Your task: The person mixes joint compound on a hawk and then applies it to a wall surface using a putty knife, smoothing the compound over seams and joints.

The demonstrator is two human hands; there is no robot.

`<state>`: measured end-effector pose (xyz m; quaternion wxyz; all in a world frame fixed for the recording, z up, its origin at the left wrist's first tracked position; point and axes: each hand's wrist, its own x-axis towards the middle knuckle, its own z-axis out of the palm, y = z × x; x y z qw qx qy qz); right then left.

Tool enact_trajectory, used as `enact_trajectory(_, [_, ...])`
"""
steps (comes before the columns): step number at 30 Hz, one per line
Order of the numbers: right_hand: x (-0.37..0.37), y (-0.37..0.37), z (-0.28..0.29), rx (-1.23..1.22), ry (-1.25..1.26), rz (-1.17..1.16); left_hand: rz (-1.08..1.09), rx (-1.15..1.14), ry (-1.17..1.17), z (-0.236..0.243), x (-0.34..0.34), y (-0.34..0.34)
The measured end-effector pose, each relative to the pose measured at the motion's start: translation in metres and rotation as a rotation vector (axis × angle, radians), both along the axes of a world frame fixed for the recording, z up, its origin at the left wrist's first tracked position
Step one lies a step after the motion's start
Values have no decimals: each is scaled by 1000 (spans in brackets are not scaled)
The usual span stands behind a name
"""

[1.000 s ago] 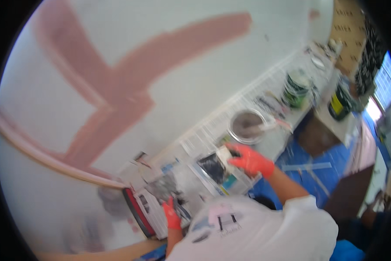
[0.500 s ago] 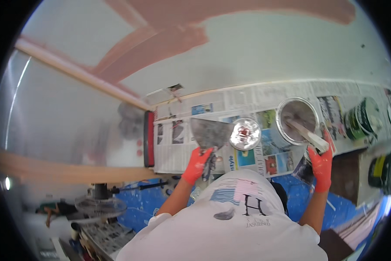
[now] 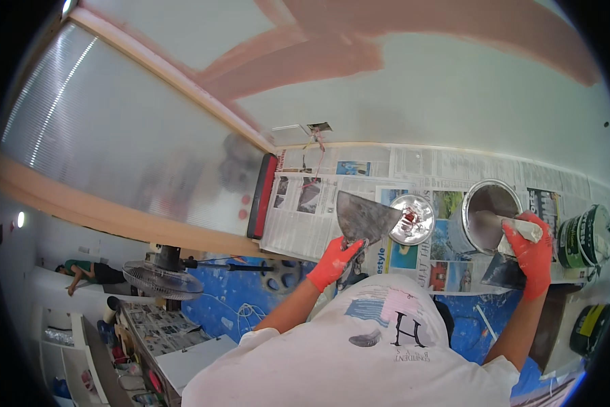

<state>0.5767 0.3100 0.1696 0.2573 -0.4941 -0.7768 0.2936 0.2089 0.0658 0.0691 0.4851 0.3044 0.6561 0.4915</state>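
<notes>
My left hand (image 3: 334, 265), in an orange glove, is closed around the dark handle of a wide putty knife (image 3: 364, 217). Its grey-smeared blade reaches to the edge of a round, shiny metal lid (image 3: 420, 234) with a reddish patch in the middle. My right hand (image 3: 534, 261), gloved likewise, grips a pale, smeared stick (image 3: 528, 230) at the right rim of an open metal can (image 3: 459, 229). The stick's far end runs into the grey-brown paste inside. A dark, flat blade (image 3: 503, 273) juts out below the right hand, seemingly held with the stick; its handle is hidden.
Newspaper (image 3: 318, 227) covers the work surface along the wall. A green tub (image 3: 579, 237) stands on the right. Wires hang from a wall opening (image 3: 320, 127). A fan (image 3: 164, 278) stands at left behind a wood-framed translucent panel (image 3: 149, 136); a person (image 3: 91, 273) is farther off.
The whole view has shifted, so things sit farther right and lower. My right hand has moved away from me along the can's rim with the stick. The left hand keeps its hold.
</notes>
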Motion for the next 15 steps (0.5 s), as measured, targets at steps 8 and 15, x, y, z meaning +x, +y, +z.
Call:
enact_trajectory(8, [-9, 4, 2, -154, 351, -156, 30, -36, 134, -8, -11, -20])
enact_trajectory(15, [-4, 8, -11, -59, 375, -145, 74, -106, -108, 19, -6, -17])
